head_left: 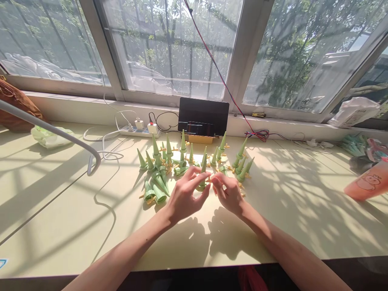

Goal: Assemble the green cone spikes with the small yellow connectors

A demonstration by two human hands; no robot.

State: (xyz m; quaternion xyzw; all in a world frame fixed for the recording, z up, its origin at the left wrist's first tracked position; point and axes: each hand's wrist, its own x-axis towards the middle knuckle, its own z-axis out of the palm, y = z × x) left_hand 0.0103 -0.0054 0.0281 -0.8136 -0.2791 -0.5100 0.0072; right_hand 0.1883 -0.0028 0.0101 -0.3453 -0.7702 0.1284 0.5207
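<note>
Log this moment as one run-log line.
left hand: grip on green cone | right hand: grip on same cone | standing cones: behind hands | lying cones: left of hands | surface: table

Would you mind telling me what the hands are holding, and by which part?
The left hand and right hand together pinch one green cone at its wide lower end with their fingertips; the exact contact is hidden.
</note>
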